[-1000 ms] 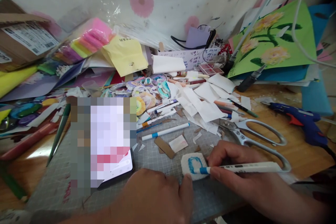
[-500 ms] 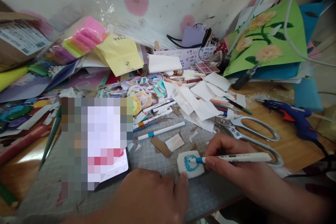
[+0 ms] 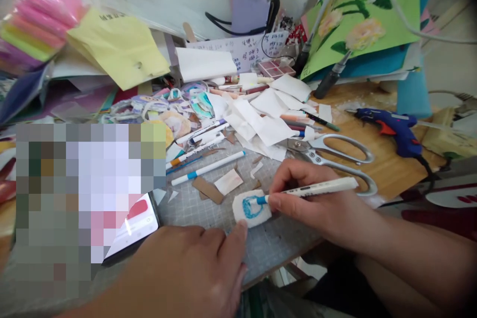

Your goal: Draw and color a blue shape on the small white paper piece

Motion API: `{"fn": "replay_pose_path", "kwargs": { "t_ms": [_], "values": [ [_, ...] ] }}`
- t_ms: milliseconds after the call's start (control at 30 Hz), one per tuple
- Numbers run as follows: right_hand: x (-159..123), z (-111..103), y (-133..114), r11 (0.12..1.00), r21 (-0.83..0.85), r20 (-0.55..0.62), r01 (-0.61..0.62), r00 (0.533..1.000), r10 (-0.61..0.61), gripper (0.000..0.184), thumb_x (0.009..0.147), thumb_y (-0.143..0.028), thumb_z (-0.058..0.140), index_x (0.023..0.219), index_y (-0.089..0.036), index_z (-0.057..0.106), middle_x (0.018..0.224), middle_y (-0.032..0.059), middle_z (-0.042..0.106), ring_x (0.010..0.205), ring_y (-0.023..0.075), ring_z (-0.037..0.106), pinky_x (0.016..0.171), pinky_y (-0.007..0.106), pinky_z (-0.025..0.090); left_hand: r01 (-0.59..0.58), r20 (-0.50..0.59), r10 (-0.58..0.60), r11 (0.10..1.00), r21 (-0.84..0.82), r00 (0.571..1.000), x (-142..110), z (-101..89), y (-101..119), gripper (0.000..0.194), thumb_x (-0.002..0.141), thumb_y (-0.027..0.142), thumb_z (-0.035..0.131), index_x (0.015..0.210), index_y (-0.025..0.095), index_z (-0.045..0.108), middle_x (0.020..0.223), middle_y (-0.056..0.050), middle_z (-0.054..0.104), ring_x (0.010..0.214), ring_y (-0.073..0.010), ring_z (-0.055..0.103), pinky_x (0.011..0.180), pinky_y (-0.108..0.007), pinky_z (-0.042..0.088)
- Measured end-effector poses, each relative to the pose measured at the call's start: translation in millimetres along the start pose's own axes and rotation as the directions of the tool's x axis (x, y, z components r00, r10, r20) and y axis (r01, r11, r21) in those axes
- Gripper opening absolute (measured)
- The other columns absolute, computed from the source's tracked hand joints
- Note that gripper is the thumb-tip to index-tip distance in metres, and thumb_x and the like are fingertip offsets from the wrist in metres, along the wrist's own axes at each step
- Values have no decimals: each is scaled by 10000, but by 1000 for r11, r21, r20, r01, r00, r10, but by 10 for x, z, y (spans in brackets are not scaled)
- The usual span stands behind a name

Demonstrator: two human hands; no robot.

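A small white pad (image 3: 239, 204), soft-looking like folded tissue or cotton, lies on the grey cutting mat (image 3: 278, 253). It bears a blue ring-shaped scribble. My left hand (image 3: 197, 258) is curled at its near edge, one fingertip pressing the pad down; the other fingers are partly hidden. Between the thumb and fingers of my right hand (image 3: 301, 191) is a white marker (image 3: 316, 189) with a blue tip end, slanted so that its point meets the right side of the scribble. Just beyond the pad lie a white paper scrap (image 3: 228, 182) and a brown cardboard strip (image 3: 207, 190).
Silver-handled scissors (image 3: 345, 146) lie beyond my right hand, a blue glue gun (image 3: 398, 126) farther right. A capped marker (image 3: 208, 168), loose papers (image 3: 261, 121) and several pens clutter the back. Left stands a phone (image 3: 143, 223), partly blurred out.
The camera view has turned, so the whole scene sits farther left and higher. My left fingertip stays on the pad, and the marker's point remains at the blue scribble.
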State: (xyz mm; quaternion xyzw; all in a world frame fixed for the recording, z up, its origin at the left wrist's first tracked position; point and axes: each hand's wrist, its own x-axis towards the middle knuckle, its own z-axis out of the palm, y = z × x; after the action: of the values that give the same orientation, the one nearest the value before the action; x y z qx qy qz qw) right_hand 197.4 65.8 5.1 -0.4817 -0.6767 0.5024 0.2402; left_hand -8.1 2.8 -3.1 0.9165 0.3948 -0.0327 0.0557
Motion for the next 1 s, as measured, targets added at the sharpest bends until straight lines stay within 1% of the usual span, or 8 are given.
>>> {"fn": "replay_pose_path", "kwargs": {
  "t_ms": [67, 200, 333, 433, 667, 767, 833, 1000],
  "values": [
    [-8, 5, 7, 1000, -13, 16, -4, 1000, 4, 101, 725, -207, 592, 638, -183, 546, 595, -11, 579, 553, 121, 486, 485, 211, 379, -27, 25, 28, 1000, -9, 999, 28, -13, -8, 379, 796, 179, 465, 1160, 144, 564, 674, -40, 704, 478, -221, 635, 401, -289, 448],
    [-13, 17, 43, 1000, -30, 11, -8, 1000, 8, 101, 751, -241, 581, 669, -187, 559, 624, -1, 589, 576, 136, 508, 502, 225, 399, 14, 170, -13, 1000, -7, 985, 94, -89, -5, 306, 791, 169, 509, 1087, 164, 586, 711, -44, 719, 512, -245, 658, 412, -311, 489],
    [-2, 27, 78, 997, -71, 19, 17, 1000, -16, 149, 765, -286, 567, 649, -194, 549, 610, 4, 580, 577, 149, 508, 507, 243, 404, -21, 252, 23, 1000, -13, 968, 131, -155, 0, 295, 824, 148, 498, 1113, 140, 557, 755, -72, 726, 548, -259, 675, 433, -340, 528],
    [16, 48, 93, 997, -73, -1, 7, 1000, -7, 163, 786, -316, 550, 674, -197, 557, 622, 11, 589, 590, 162, 527, 517, 256, 415, -52, 294, 62, 998, -41, 954, 143, -167, -13, 301, 852, 135, 467, 1145, 116, 535, 781, -93, 728, 549, -274, 680, 406, -362, 534],
    [29, 82, 108, 996, -89, -40, -15, 999, 12, 168, 766, -322, 542, 644, -208, 536, 591, 8, 578, 561, 167, 518, 502, 272, 413, -81, 275, 86, 996, -29, 957, 140, -122, -35, 319, 862, 183, 515, 1166, 88, 519, 762, -114, 727, 538, -280, 678, 390, -356, 532],
    [30, 82, 106, 995, -98, -35, -20, 999, 17, 168, 771, -327, 535, 658, -205, 550, 601, 14, 591, 569, 174, 529, 512, 280, 418, -99, 267, 105, 994, -37, 958, 135, -117, -35, 301, 869, 181, 497, 1151, 81, 526, 747, -110, 726, 512, -275, 670, 368, -350, 520],
    [32, 81, 103, 994, -110, -44, -15, 999, 10, 161, 764, -315, 537, 648, -204, 548, 600, 15, 594, 570, 175, 533, 517, 281, 420, -84, 251, 88, 996, -28, 964, 136, -126, -30, 297, 875, 171, 477, 1154, 82, 525, 756, -107, 726, 525, -277, 674, 375, -355, 522],
    [23, 73, 95, 996, -88, -44, -27, 999, 24, 158, 762, -318, 550, 658, -199, 553, 602, 14, 598, 571, 171, 536, 514, 272, 425, -66, 288, 76, 997, -45, 955, 142, -135, -29, 291, 867, 180, 495, 1139, 86, 539, 762, -118, 724, 538, -288, 679, 385, -349, 518]
  ]
}}
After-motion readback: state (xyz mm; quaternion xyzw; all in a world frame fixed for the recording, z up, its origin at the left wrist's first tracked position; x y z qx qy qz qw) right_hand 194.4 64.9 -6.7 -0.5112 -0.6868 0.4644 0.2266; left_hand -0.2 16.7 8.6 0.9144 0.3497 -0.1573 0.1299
